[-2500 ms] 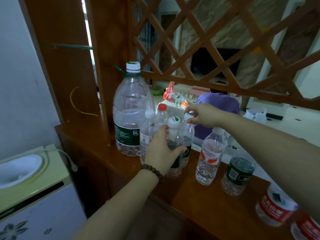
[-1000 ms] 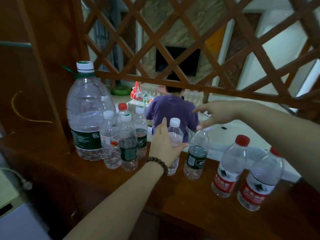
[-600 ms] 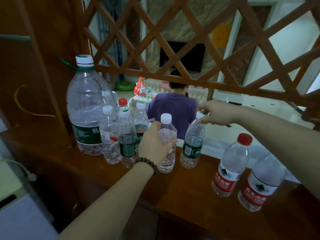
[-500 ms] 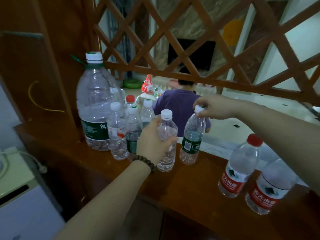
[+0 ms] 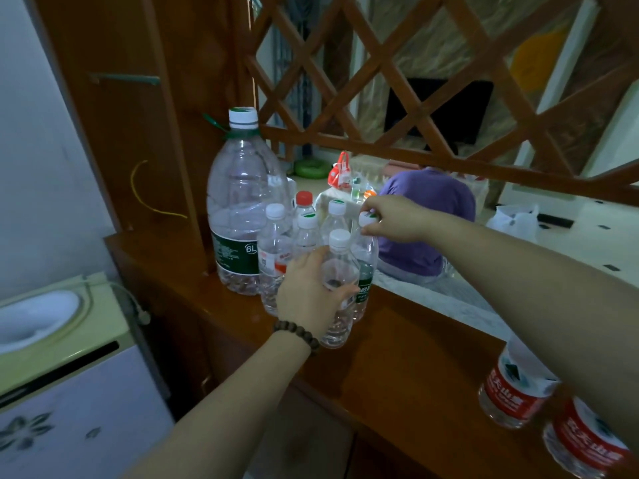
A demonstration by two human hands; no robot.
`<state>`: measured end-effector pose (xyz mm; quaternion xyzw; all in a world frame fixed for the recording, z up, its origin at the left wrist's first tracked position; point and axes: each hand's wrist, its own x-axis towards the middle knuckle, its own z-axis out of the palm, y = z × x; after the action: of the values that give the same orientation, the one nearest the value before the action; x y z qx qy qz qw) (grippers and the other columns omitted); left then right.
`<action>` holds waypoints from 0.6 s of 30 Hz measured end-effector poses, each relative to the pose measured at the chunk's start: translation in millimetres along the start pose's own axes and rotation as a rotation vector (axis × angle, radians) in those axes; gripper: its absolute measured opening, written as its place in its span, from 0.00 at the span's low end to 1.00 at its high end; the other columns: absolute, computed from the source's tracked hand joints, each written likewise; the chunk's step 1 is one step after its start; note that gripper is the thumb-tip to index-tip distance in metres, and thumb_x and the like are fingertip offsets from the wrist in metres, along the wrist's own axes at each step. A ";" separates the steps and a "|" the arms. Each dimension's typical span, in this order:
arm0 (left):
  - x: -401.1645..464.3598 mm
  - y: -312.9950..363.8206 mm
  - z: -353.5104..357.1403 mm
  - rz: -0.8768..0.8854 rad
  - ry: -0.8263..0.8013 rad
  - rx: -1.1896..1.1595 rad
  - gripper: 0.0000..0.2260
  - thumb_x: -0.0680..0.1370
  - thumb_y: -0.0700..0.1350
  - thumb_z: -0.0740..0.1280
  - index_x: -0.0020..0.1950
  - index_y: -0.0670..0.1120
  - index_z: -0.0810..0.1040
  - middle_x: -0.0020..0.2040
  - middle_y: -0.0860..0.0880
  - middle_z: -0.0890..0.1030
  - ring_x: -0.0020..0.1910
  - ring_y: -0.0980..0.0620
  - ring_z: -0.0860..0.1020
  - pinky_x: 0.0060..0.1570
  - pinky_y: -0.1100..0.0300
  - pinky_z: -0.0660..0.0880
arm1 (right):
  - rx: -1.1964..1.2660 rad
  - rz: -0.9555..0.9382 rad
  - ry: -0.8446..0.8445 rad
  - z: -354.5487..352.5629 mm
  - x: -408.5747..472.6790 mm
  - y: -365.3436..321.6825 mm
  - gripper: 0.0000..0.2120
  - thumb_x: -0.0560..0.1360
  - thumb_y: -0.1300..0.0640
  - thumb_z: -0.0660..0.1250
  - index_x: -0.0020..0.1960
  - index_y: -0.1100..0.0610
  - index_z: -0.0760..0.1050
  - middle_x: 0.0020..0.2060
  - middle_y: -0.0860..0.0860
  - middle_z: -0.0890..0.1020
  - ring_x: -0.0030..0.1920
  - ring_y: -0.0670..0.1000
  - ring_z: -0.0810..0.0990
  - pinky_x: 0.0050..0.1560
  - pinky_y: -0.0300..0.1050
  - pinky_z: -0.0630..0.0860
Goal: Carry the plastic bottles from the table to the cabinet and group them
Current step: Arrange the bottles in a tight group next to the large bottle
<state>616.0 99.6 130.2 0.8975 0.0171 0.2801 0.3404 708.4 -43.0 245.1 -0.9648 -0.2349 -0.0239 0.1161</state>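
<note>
My left hand (image 5: 309, 292) grips a clear white-capped bottle (image 5: 339, 271) by its body, standing on the wooden cabinet top (image 5: 397, 368). My right hand (image 5: 392, 217) pinches the white cap of a green-labelled bottle (image 5: 366, 267) just behind it. Both bottles stand upright against a cluster of several small bottles (image 5: 276, 250) next to a big 6L bottle (image 5: 242, 209). Two red-labelled bottles (image 5: 515, 392) stand apart at the lower right, partly hidden by my right forearm.
A wooden lattice screen (image 5: 415, 98) rises behind the cabinet top. A person in a purple shirt (image 5: 428, 216) sits beyond it. A white and green appliance (image 5: 52, 357) stands at the lower left, beside the cabinet's wooden side panel (image 5: 114, 133).
Both hands have slid their bottles leftwards along the cabinet top until they stand against the cluster by the 6L bottle. The red-labelled pair stayed behind on the right.
</note>
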 end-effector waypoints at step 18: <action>-14.7 8.9 8.3 0.057 0.202 0.105 0.37 0.66 0.58 0.75 0.69 0.41 0.70 0.61 0.44 0.73 0.61 0.46 0.71 0.57 0.58 0.70 | 0.018 -0.065 -0.037 -3.6 -4.6 14.2 0.30 0.73 0.49 0.70 0.72 0.55 0.64 0.64 0.56 0.75 0.61 0.55 0.75 0.58 0.43 0.69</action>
<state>606.5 84.5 123.4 0.8814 0.0404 0.3774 0.2813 710.9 -58.1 245.1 -0.9558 -0.2686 -0.0077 0.1194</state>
